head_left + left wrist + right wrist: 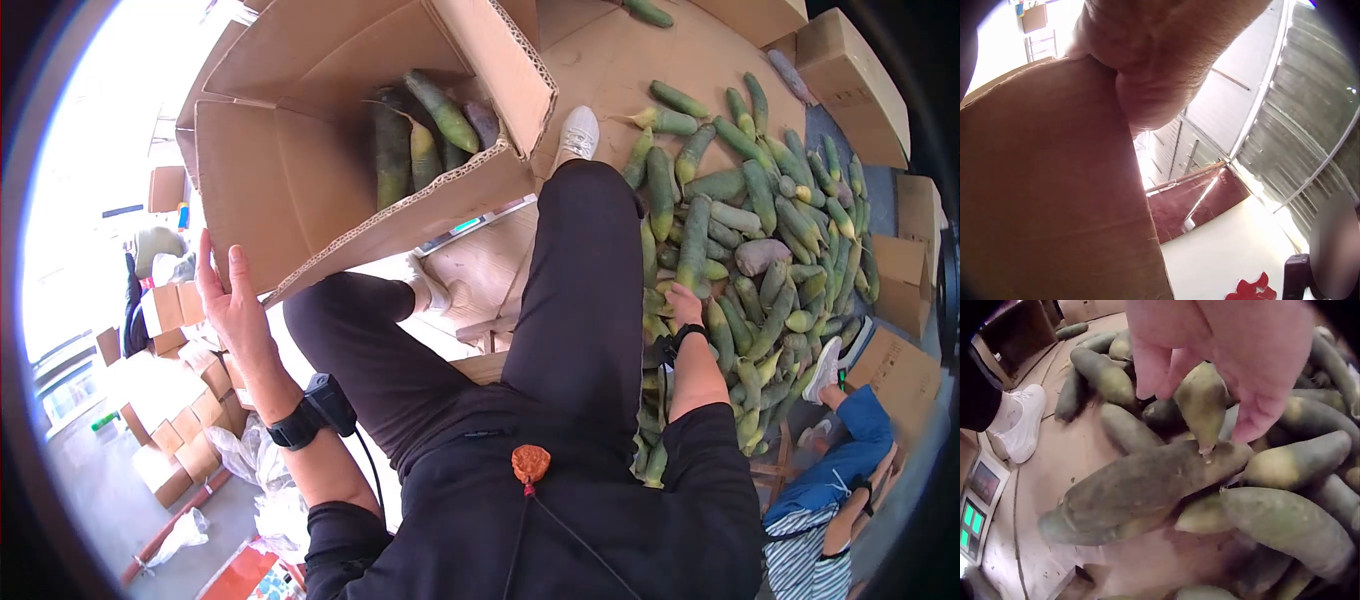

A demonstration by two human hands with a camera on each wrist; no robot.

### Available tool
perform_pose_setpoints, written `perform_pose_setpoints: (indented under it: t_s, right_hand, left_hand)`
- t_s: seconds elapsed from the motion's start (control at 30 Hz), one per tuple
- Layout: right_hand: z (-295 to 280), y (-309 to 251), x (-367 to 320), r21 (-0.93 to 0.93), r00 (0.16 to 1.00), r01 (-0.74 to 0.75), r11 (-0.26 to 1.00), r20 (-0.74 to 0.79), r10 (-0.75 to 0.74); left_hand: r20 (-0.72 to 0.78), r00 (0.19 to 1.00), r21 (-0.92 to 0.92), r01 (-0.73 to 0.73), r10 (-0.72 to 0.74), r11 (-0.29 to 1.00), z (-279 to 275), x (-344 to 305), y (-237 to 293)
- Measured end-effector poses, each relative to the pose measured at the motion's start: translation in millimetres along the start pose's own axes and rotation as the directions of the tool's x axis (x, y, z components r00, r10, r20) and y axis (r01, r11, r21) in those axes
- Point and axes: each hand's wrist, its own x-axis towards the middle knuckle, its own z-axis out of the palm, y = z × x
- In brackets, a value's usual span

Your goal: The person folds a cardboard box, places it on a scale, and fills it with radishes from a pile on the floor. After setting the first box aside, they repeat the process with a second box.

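Note:
My left hand rests against the near left edge of a big cardboard box, its visible fingers straight. In the left wrist view, its palm lies along the edge of a cardboard panel. Several green radishes lie inside the box, with a purplish one beside them. On the right, my right hand grips the near end of a green radish on a large pile. The right wrist view has this radish's pale tip between fingers and thumb; the hand covers the rest.
A scale with a lit display sits under the box. Cardboard covers the floor around the pile. Another person's blue-clothed leg is at the lower right. More cartons stand behind the pile, and others at the left.

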Motion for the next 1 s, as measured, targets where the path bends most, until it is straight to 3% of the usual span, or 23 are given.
perform_pose_setpoints:
  t_s: [0.17, 0.3, 0.37, 0.5, 0.6, 0.7, 0.83, 1.0]
  right_hand:
    - [12, 1, 3, 0.040, 0.994, -0.108, 0.993, -0.022, 0.109]
    - [8, -35, -33, 0.071, 0.989, -0.143, 0.987, -0.021, 0.144]
    - [8, -24, -29, 0.189, 0.985, 0.137, 0.972, -0.134, -0.113]
    - [10, -41, -26, 0.328, 0.954, 0.265, 0.907, -0.227, -0.197]
    - [-3, -43, -23, 0.372, 0.965, 0.239, 0.897, -0.192, -0.178]
    - [-23, -81, -62, 0.516, 0.992, 0.024, 0.857, -0.118, 0.043]
    - [-41, -93, -99, 0.601, 1.000, -0.018, 0.799, -0.007, 0.028]
    - [-44, -100, -152, 0.603, 0.998, 0.045, 0.797, 0.003, -0.058]
  left_hand:
    - [-0.007, 1.000, -0.007, 0.019, -0.019, 1.000, -3, -2, -1]
    - [0.011, 0.999, -0.051, 0.035, -0.035, 0.998, -4, -1, -2]
    - [0.006, 1.000, -0.047, 0.020, -0.020, 0.999, -3, -1, -2]
    - [-0.028, 1.000, -0.042, 0.004, -0.005, 0.999, 3, 4, -3]
    - [-0.003, 1.000, -0.091, -0.010, 0.009, 0.996, 1, 4, -7]
    - [0.001, 0.999, -0.027, -0.032, 0.032, 0.999, -3, 3, -7]
    - [0.012, 0.998, 0.000, -0.064, 0.064, 0.998, -6, 3, -8]
    - [-0.003, 0.996, -0.008, -0.085, 0.085, 0.996, -12, 4, -9]
